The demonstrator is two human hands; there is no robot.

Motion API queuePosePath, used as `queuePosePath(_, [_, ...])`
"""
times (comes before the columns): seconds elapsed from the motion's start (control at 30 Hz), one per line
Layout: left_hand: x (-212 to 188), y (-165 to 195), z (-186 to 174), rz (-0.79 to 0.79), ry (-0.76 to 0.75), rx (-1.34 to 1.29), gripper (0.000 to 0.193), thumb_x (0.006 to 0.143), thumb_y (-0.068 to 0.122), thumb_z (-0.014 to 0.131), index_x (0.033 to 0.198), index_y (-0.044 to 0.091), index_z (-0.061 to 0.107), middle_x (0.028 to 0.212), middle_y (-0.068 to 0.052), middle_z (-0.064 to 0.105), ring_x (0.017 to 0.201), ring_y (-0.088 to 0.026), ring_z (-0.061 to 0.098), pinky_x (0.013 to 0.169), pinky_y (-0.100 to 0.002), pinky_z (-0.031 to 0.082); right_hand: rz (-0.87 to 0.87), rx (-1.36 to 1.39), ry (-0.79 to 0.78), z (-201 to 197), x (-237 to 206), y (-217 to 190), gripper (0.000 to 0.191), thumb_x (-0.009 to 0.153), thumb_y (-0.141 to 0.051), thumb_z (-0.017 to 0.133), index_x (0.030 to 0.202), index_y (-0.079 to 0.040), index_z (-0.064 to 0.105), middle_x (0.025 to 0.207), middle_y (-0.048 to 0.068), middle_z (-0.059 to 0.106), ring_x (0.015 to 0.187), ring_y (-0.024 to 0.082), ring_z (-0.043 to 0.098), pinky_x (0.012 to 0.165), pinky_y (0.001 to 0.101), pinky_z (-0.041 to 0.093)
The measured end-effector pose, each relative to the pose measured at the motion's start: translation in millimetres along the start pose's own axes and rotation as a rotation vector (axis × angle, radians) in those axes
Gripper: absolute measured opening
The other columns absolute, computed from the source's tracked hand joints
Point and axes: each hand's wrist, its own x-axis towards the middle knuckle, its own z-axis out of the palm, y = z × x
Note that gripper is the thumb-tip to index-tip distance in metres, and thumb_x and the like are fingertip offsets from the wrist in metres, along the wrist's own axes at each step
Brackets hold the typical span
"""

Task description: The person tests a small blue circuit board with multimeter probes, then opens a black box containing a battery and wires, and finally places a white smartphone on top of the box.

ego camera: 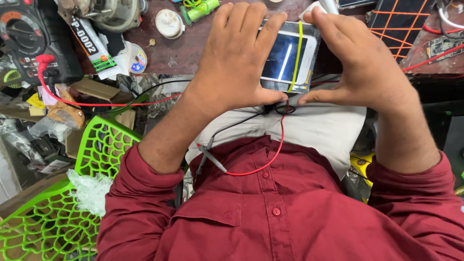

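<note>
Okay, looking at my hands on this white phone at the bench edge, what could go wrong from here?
The white phone, in a clear sleeve with a yellow band, sits at the table edge between your left hand and right hand; a slip could drop it onto your lap. The red probe lead and black lead lie loose across your shirt, so moving an arm might snag them and tug the multimeter.

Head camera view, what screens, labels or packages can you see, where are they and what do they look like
Smartphone: white, glossy dark screen, yellow band, held between left hand and right hand.
Multimeter: top left, black, round dial.
Tube: beside it, white, labelled.
Plastic wrapper: crumpled, on green chair.
</note>
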Motion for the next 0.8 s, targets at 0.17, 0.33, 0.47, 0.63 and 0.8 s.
queuePosePath(0.17, [3,4,4,-0.044,0.012,0.046,0.099,0.058,0.056,0.091,0.131,0.003,0.051,0.116,-0.015,0.05,0.112,-0.033,0.05,0.1,-0.049,0.036,0.097,-0.235,-0.103,-10,3,-1,0.116,0.05,-0.02,0.094,0.15,0.003,0.042,0.135,0.021,0.06,0.124,0.041,0.058,0.104,0.0472,0.049])
queuePosePath(0.33, [2,3,2,-0.07,0.021,0.055,0.095,0.057,0.058,0.09,0.128,0.006,0.054,0.11,-0.01,0.053,0.105,-0.029,0.052,0.092,-0.048,0.037,0.054,-0.315,-0.044,-7,-1,-1,0.099,0.055,-0.011,0.088,0.144,0.004,0.047,0.127,0.02,0.064,0.117,0.042,0.061,0.102,0.0461,0.051])
queuePosePath(0.47, [-3,-3,-7,-0.091,0.049,0.04,0.094,0.061,0.061,0.093,0.128,0.007,0.056,0.111,-0.008,0.054,0.106,-0.028,0.052,0.092,-0.046,0.037,-0.034,-0.326,0.089,1,-5,4,0.066,0.088,-0.001,0.076,0.147,0.005,0.046,0.121,0.015,0.064,0.118,0.034,0.061,0.105,0.04,0.052])
queuePosePath(0.63, [-7,-7,-11,-0.098,0.086,0.013,0.094,0.059,0.06,0.094,0.128,0.008,0.057,0.112,-0.007,0.054,0.107,-0.027,0.052,0.092,-0.045,0.038,0.002,-0.52,0.168,19,-3,22,0.045,0.094,0.004,0.075,0.138,-0.002,0.072,0.091,0.008,0.066,0.095,0.03,0.066,0.086,0.0403,0.052])
queuePosePath(0.8, [-5,-3,-11,-0.087,0.074,0.017,0.09,0.062,0.058,0.093,0.128,0.009,0.058,0.112,-0.007,0.054,0.107,-0.027,0.053,0.092,-0.044,0.037,0.295,-0.784,0.313,17,8,45,0.011,0.093,-0.007,0.075,0.085,-0.007,0.067,0.073,0.01,0.062,0.068,0.032,0.059,0.07,0.0413,0.049])
